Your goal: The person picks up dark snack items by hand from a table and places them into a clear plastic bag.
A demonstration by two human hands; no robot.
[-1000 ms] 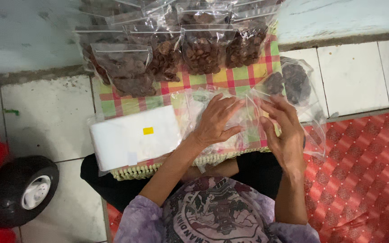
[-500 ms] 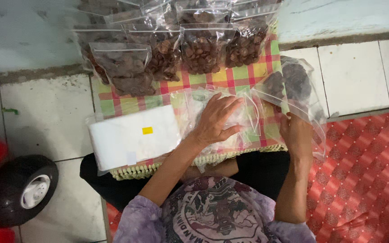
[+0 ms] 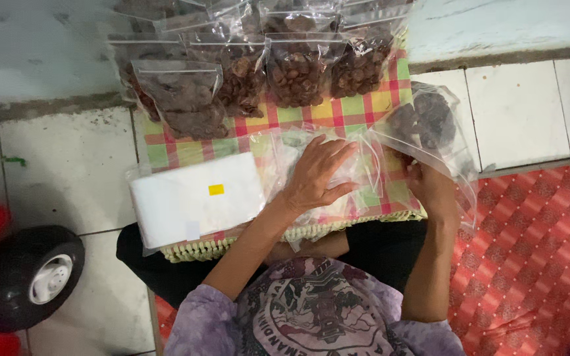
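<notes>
A person sits on the floor, seen from above, with a checked red, green and yellow woven mat (image 3: 338, 115) spread in front of them. The left hand (image 3: 315, 175) lies flat, fingers spread open, pressing on a pile of empty clear plastic zip bags (image 3: 357, 175) at the centre of the mat; it grips nothing. The right hand (image 3: 433, 188), at 3 o'clock from the left, is closed on the lower edge of a clear plastic bag holding dark brown lumps (image 3: 423, 122), which rises toward 12 o'clock over the mat's right edge. At 9 o'clock from the left hand lies a flat white packet with a small yellow sticker (image 3: 196, 198). Along the 12 o'clock edge stands a row of filled clear bags of brown pieces (image 3: 258, 69). At 8 o'clock, off the mat, sits a small black wheel (image 3: 31, 277).
</notes>
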